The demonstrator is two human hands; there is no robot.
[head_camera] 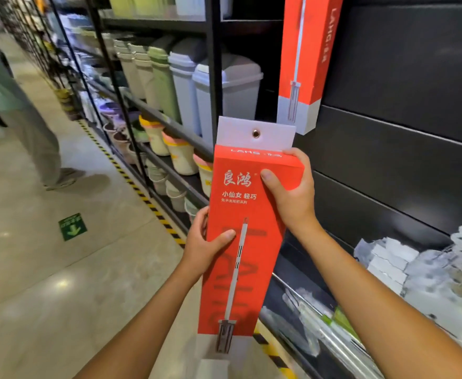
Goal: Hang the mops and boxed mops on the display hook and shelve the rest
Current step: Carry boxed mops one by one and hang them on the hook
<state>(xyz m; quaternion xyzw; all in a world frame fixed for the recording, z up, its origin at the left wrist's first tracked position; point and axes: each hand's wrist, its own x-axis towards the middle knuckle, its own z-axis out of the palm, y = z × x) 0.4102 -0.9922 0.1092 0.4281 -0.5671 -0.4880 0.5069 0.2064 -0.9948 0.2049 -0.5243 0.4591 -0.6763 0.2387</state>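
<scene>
I hold a tall red boxed mop [249, 214] upright in front of me with both hands. Its white hang tab with a metal eyelet [256, 133] points up. My left hand [206, 246] grips the box's left edge at mid-height. My right hand [290, 192] clasps the upper right corner, thumb on the front face. A second red boxed mop [305, 61] hangs on the dark slatted display wall [402, 77], just above and to the right of the one I hold. The hook itself is out of view.
Plastic-wrapped mops and packages [388, 283] lie on the low shelf at the right. Black racks at the left hold swing-lid bins [218, 91] and buckets [180, 154]. A person [19, 119] stands in the aisle at the far left. Yellow-black tape [142, 192] edges the floor.
</scene>
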